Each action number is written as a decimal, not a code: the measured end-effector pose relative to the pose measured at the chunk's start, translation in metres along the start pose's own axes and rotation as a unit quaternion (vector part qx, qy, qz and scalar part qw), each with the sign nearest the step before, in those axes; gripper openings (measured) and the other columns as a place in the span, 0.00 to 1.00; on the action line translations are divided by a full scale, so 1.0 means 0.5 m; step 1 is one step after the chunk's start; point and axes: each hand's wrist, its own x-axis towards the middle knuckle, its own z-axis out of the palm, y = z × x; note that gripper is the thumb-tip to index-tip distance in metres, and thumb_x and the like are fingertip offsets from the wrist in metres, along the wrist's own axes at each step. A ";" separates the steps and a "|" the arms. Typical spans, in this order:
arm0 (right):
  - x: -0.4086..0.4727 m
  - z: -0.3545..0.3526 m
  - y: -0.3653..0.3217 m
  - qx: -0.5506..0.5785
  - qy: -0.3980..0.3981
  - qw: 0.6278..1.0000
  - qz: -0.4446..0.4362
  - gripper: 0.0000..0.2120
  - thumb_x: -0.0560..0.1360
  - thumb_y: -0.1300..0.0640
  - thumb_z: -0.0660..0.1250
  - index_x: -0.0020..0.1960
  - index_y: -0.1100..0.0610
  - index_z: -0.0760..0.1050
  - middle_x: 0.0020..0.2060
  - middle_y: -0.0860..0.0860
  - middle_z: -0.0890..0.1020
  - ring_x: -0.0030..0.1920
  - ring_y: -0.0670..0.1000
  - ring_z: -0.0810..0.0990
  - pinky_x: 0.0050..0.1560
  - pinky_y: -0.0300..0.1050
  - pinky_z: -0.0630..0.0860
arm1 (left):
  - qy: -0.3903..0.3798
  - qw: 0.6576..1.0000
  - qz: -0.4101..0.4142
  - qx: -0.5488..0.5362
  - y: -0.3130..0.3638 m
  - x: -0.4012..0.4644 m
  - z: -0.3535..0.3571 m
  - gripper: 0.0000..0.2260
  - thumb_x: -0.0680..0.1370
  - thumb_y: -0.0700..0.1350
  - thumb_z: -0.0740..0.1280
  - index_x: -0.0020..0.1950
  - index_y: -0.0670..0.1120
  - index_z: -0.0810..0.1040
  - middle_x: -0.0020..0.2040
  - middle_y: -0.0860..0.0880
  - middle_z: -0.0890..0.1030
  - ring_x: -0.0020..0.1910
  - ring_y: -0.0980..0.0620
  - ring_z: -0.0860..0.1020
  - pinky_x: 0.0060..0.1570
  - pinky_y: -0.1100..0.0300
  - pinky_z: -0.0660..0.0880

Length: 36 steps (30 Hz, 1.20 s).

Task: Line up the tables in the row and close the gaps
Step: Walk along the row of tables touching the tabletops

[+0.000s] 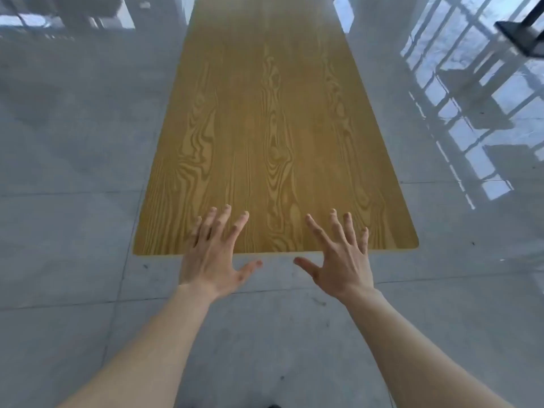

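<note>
A long wooden table (265, 128) with yellow-brown grain runs straight away from me, its near short edge just in front of my hands. My left hand (213, 254) is over the left-middle of that near edge, fingers spread above the top and thumb hanging below the edge. My right hand (338, 257) mirrors it a little to the right, fingers spread, thumb off the edge. Both hands are open and hold nothing; whether the fingertips touch the tabletop I cannot tell. The table's far end runs out of view at the top.
Glossy grey floor tiles (73, 201) surround the table on both sides, with window reflections at the right. A black metal table base (521, 33) stands at the far right. Dark furniture shapes (67, 13) sit at the far left.
</note>
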 end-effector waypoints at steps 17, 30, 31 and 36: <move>0.083 0.043 0.033 -0.040 0.040 0.997 -0.049 0.33 0.78 0.32 0.50 0.81 0.39 0.53 0.80 0.64 0.56 0.79 0.72 0.50 0.66 0.85 0.55 | 0.036 0.999 0.028 0.011 -0.020 0.081 0.055 0.37 0.78 0.73 0.48 0.83 0.56 0.52 0.83 0.45 0.54 0.82 0.41 0.47 0.77 0.37 0.54; 0.199 0.006 0.058 -0.038 0.018 0.998 -0.051 0.32 0.78 0.31 0.47 0.80 0.39 0.56 0.80 0.63 0.58 0.79 0.72 0.52 0.66 0.85 0.57 | 0.028 0.999 0.015 0.008 -0.020 0.191 0.045 0.37 0.77 0.74 0.47 0.83 0.57 0.50 0.83 0.45 0.53 0.82 0.42 0.46 0.77 0.38 0.55; 0.209 0.001 0.062 -0.039 0.015 0.998 -0.052 0.32 0.78 0.31 0.47 0.80 0.39 0.56 0.80 0.63 0.58 0.78 0.72 0.53 0.65 0.85 0.58 | 0.026 1.000 0.013 0.007 -0.018 0.200 0.042 0.37 0.77 0.74 0.46 0.83 0.57 0.50 0.83 0.45 0.53 0.82 0.42 0.46 0.77 0.38 0.55; 0.248 -0.015 0.086 -0.039 0.010 0.998 -0.052 0.32 0.78 0.30 0.45 0.80 0.37 0.54 0.80 0.62 0.57 0.79 0.72 0.52 0.65 0.85 0.58 | 0.021 1.000 0.011 0.000 -0.004 0.240 0.038 0.37 0.77 0.74 0.47 0.83 0.57 0.51 0.83 0.45 0.55 0.82 0.41 0.48 0.76 0.38 0.55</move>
